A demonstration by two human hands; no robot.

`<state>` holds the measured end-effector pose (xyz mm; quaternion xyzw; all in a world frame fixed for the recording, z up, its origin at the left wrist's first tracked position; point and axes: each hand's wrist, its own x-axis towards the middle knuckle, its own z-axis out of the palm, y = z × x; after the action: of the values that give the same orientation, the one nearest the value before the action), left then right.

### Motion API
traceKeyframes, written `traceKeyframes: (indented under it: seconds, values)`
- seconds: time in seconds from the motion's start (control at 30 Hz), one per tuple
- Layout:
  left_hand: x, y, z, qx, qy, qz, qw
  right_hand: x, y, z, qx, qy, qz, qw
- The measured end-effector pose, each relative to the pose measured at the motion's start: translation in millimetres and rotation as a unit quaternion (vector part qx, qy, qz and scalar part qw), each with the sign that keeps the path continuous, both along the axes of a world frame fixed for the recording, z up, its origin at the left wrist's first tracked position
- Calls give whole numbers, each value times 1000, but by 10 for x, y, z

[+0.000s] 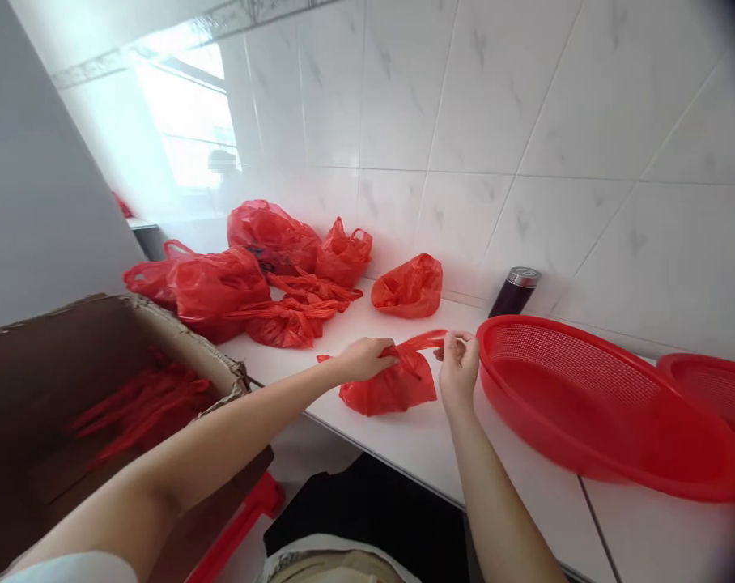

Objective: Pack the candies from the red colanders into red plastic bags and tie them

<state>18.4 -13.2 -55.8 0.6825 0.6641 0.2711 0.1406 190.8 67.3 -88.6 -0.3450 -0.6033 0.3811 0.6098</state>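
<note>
A small filled red plastic bag (392,387) lies on the white counter (416,445) in front of me. My left hand (363,359) is closed around the bag's gathered neck. My right hand (458,370) pinches the bag's stretched-out handle just to the right. The handle runs taut between the two hands.
Several tied red bags (264,275) are heaped at the back left, and one more red bag (409,287) sits apart by the tiled wall. A red mesh basket (592,397) lies to the right, a second (720,389) behind it. A dark flask (514,293) stands by the wall. A cardboard box (100,389) holds red bags.
</note>
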Motion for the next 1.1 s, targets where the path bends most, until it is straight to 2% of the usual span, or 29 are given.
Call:
traceKeyframes:
  seconds: [0.07, 0.13, 0.23, 0.33, 0.5, 0.63, 0.8, 0.97, 1.03, 1.1]
  values:
    - [-44, -188, 157, 28, -52, 20, 998, -52, -206, 142, 2, -27, 42, 999]
    - [-18, -311, 265, 50, -119, 37, 991, -93, -427, 196, 2, -97, 85, 992]
    - [104, -400, 321, 52, -237, 31, 970, -151, -688, 140, -19, -167, 146, 975]
    - [221, -434, 283, 17, -367, 3, 930, -221, -780, 28, -76, -101, 189, 974]
    - [229, -369, 112, -38, -547, 4, 836, -314, -671, -75, -169, -20, 214, 962]
    - [119, -196, -19, -54, -617, 31, 784, -368, -530, -78, -176, -28, 183, 967]
    - [-49, 104, -123, -74, -653, 46, 753, -500, -264, -102, -150, -45, 150, 976]
    - [-117, 386, -220, -95, -671, 73, 732, -632, 18, -195, -160, -57, 138, 976]
    - [-170, 407, -170, -119, -674, 79, 725, -659, 69, -246, -168, -75, 137, 973]
    - [-312, 323, -7, -136, -676, 83, 719, -667, 91, -321, -180, -86, 149, 969]
